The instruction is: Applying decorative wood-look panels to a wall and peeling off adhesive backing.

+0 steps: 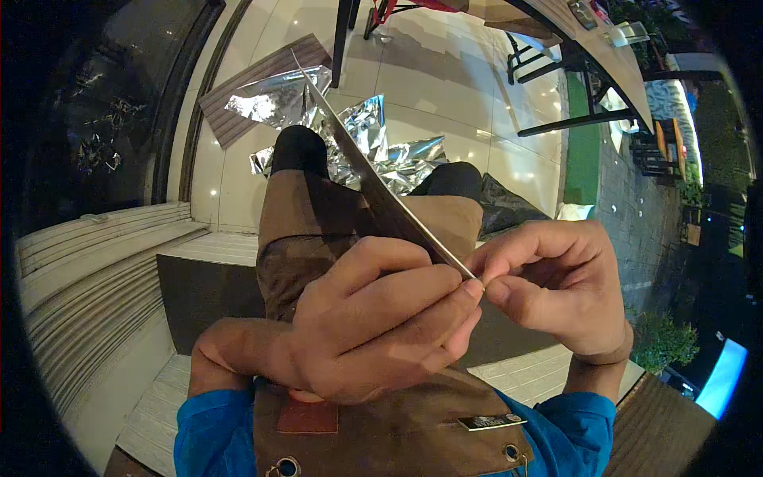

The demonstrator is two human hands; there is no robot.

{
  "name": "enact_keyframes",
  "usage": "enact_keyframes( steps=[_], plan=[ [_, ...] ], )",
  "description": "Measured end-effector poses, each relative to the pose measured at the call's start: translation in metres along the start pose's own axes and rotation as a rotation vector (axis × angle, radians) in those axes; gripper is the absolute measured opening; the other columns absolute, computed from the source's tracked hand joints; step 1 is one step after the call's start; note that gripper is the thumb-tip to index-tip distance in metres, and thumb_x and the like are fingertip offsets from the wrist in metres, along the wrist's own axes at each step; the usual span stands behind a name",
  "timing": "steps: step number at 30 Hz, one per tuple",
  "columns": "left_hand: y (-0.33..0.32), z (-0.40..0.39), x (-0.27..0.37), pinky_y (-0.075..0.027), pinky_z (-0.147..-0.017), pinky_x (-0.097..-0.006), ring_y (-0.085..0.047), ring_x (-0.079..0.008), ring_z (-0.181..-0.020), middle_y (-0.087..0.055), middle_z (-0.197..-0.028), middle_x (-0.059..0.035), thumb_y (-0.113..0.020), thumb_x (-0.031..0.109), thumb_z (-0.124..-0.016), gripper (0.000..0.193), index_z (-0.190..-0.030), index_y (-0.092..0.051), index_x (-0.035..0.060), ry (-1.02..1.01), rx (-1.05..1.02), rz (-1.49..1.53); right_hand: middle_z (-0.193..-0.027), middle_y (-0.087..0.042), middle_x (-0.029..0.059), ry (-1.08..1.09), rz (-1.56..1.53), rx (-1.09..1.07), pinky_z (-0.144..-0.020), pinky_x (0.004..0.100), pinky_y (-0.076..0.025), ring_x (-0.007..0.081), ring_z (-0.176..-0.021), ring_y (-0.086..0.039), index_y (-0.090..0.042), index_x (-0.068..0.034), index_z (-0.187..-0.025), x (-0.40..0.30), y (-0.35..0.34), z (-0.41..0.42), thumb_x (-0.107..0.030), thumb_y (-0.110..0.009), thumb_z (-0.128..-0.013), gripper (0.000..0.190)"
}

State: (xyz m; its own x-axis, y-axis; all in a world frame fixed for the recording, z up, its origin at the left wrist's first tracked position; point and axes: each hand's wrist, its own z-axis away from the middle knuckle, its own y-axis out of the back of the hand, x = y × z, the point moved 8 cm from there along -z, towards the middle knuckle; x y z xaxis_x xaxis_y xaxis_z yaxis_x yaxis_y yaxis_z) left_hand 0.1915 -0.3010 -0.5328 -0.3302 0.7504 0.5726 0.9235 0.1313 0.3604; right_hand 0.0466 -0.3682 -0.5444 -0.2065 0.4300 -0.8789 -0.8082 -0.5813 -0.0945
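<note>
Seen almost edge-on, a long thin glossy sheet [381,191] runs from my hands away over my lap, narrowing to a point at its far end. Its face looks dark brown; I cannot tell the material. My left hand [381,322] grips its near end, the fingers folded against it. At the near corner, my right hand [560,286] pinches with thumb and forefinger, its tips touching the left fingertips. Beyond my knees lie crumpled sheets of silver foil [369,125], partly hidden by the glossy sheet.
A brown wood-look board [262,89] lies under part of the foil on the tiled floor [435,77]. A dark glass door [119,107] stands at left, and a table [620,77] at upper right. I wear a brown apron [387,423].
</note>
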Motion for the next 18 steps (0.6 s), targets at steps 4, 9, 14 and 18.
enact_keyframes(
  steps=[4, 9, 14, 18],
  plan=[
    [0.0015, 0.0011, -0.0027, -0.057, -0.069, -0.0343, -0.066, -0.0261, -0.085, -0.063, -0.109, -0.0126, -0.083, -0.002, -0.074, 0.038, -0.110, -0.070, -0.0032, 0.026, 0.030, 0.033, -0.093, -0.071, 0.0044, -0.003, 0.022, -0.008, -0.077, 0.0229, -0.051, 0.0066, -0.087, -0.063, -0.070, 0.005, -0.098, -0.0001, -0.0002, -0.0003, 0.004, -0.070, -0.089, 0.008],
    [0.0022, 0.0008, -0.0037, -0.056, -0.068, -0.0340, -0.065, -0.0263, -0.083, -0.064, -0.109, -0.0122, -0.083, -0.002, -0.074, 0.038, -0.109, -0.070, -0.0029, 0.081, 0.025, 0.052, -0.094, -0.071, 0.0044, -0.008, 0.015, -0.010, -0.077, 0.0232, -0.051, 0.0067, -0.087, -0.063, -0.070, 0.005, -0.098, -0.0008, -0.0021, -0.0009, 0.004, -0.070, -0.089, 0.009],
    [0.0018, 0.0011, -0.0045, -0.056, -0.068, -0.0329, -0.065, -0.0261, -0.082, -0.065, -0.107, -0.0118, -0.083, -0.003, -0.072, 0.040, -0.109, -0.070, -0.0027, 0.087, 0.049, 0.053, -0.094, -0.071, 0.0045, 0.018, 0.034, -0.021, -0.078, 0.0232, -0.052, 0.0068, -0.088, -0.063, -0.070, 0.005, -0.098, -0.0011, -0.0019, -0.0014, 0.004, -0.069, -0.089, 0.009],
    [0.0022, 0.0027, -0.0049, -0.056, -0.067, -0.0330, -0.065, -0.0263, -0.082, -0.064, -0.107, -0.0116, -0.084, -0.003, -0.071, 0.042, -0.110, -0.070, -0.0023, 0.091, 0.049, 0.047, -0.094, -0.072, 0.0046, 0.008, 0.031, -0.022, -0.078, 0.0232, -0.052, 0.0069, -0.088, -0.064, -0.070, 0.005, -0.098, -0.0019, -0.0016, -0.0007, 0.005, -0.069, -0.089, 0.009]
  ],
)
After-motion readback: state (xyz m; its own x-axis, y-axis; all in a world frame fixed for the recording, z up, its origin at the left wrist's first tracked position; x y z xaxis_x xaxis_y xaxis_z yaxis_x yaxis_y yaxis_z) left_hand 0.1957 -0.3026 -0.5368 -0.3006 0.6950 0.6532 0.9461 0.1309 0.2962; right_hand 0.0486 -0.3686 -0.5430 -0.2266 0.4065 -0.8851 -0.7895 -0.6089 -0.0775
